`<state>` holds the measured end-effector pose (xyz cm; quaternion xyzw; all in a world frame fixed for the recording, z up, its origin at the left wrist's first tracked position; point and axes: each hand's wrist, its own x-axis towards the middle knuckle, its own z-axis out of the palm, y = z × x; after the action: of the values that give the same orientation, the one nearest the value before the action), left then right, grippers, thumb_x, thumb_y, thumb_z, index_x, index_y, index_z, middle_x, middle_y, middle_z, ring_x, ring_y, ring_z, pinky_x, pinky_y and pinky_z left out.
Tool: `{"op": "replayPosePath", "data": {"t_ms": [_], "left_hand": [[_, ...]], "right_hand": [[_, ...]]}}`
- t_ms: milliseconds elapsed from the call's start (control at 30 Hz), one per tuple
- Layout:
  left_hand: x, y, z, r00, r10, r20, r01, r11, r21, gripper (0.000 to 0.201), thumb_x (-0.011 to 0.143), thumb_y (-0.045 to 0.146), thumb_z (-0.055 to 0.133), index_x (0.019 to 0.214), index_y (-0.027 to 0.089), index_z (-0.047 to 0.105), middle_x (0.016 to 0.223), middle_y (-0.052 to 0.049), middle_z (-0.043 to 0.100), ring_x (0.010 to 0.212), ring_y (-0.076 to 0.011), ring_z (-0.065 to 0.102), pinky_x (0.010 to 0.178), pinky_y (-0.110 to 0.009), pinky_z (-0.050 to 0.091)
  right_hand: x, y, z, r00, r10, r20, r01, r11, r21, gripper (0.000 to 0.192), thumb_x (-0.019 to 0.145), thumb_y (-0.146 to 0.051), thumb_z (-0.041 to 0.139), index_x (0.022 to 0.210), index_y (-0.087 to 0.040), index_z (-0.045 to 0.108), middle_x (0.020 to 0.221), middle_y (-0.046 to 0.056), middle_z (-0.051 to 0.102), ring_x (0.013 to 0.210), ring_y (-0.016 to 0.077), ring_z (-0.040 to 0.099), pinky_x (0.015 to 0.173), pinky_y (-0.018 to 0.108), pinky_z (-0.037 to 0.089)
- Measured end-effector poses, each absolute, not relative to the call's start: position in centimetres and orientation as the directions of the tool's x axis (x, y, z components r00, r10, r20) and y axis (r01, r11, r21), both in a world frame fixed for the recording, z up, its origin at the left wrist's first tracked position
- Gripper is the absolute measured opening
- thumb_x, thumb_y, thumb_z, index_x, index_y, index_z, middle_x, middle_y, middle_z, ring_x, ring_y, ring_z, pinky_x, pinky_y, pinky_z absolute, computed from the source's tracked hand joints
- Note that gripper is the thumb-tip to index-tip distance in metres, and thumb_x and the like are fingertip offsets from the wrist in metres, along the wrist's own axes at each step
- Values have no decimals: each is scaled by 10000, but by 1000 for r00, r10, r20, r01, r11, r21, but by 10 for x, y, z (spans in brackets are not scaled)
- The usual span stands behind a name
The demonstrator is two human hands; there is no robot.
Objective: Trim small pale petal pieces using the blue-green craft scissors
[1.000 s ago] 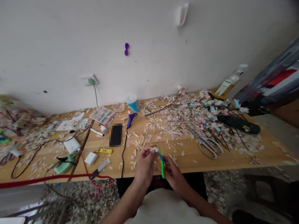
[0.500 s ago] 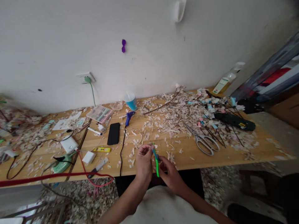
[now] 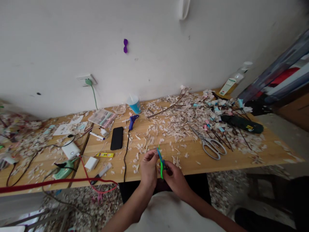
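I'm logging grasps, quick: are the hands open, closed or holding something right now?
Left hand: closed, fingertips pinched near the blades; anything held is too small to tell.
Right hand: closed, holding green-and-blue scissors.

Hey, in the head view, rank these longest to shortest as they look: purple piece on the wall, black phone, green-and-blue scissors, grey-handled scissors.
1. Grey-handled scissors
2. Green-and-blue scissors, partly covered by the right hand
3. Black phone
4. Purple piece
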<state>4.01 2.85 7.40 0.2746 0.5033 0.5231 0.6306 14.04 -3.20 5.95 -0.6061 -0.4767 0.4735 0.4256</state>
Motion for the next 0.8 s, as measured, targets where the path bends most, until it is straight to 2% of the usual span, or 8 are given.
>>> {"op": "replayPosePath", "data": {"t_ms": [133,367,533,800], "left_hand": [[40,29,75,-42,941,-337,-396,294,870,178,643,258,796,768,174,702,752,3,675,695,-111,582,689,-218,426],[41,28,77,-14,942,-336,-433,297,851,180,641,258,808,733,167,683,707,17,648,675,-94,559,686,-209,414],[40,26,75,1,941,-337,-408,308,860,183,637,257,804,727,164,675,709,12,646,662,-102,562,667,-218,416],[40,24,78,-13,944,-330,-332,307,892,179,604,241,811,700,159,685,677,6,640,639,-110,553,649,-222,419]], "right_hand": [[142,-33,58,106,975,-197,180,-214,-960,209,794,-239,540,948,-183,670,793,26,664,659,164,559,627,277,441],[143,-35,50,97,973,-208,139,-220,-966,181,848,-310,531,838,-177,653,759,35,655,738,197,585,669,294,451],[143,-37,52,32,979,-201,110,-203,-973,157,837,-270,535,940,-176,607,848,40,653,749,182,577,687,293,455],[146,-43,55,-49,976,-211,57,-208,-976,120,868,-282,504,956,-205,527,858,18,589,756,166,535,689,277,441]]}}
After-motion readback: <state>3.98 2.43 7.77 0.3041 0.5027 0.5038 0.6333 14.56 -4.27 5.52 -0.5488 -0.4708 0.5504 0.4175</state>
